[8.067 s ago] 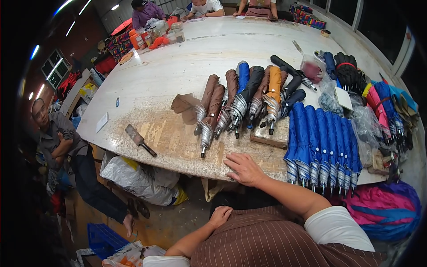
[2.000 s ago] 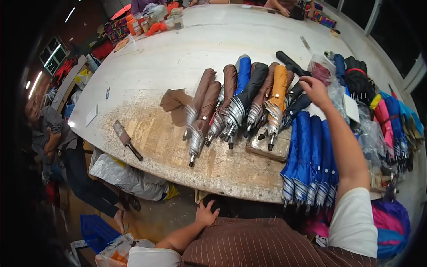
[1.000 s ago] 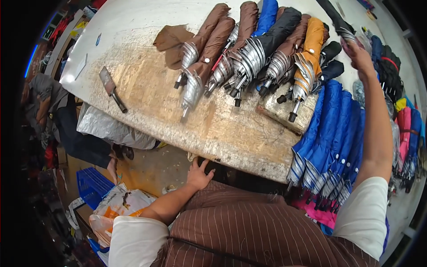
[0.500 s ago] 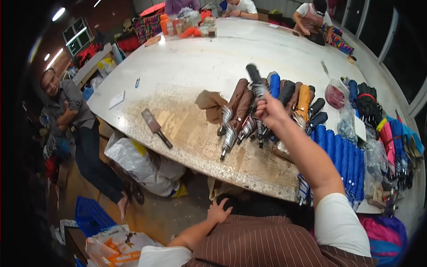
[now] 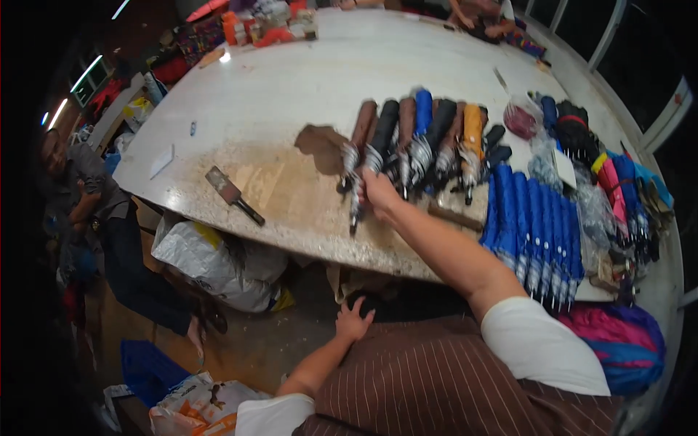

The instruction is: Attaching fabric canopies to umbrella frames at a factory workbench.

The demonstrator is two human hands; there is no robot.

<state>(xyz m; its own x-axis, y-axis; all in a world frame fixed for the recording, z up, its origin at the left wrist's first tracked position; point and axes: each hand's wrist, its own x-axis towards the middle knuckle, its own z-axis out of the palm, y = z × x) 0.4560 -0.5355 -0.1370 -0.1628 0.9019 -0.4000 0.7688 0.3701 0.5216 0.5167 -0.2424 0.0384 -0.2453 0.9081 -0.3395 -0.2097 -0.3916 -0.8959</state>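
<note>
Right hand (image 5: pixel 378 195): wrapping its fingers around the silver lower part of the black umbrella (image 5: pixel 388 120); the hidden far side is keeping the exact finger placing from view.
Black umbrella: lying along the left end of the mixed row, just beside a brown umbrella (image 5: pixel 363 122); whether the table (image 5: pixel 276 109) is bearing its weight, I cannot tell.
Left hand (image 5: pixel 353 323): hanging near the table edge, fingers spreading, gripping nothing visible.
Mixed row: apparently already taking in the black umbrella, with the orange umbrella (image 5: pixel 472 131) lying toward its right; letting go is seemingly the part remaining.
Blue umbrellas (image 5: pixel 534 218): lying rolled side by side, looking finished as a group.
Change: half a second ago the right hand was raising the black umbrella above the row; now it is holding it lower. The cleaver (image 5: pixel 233 195) is staying on the table.
</note>
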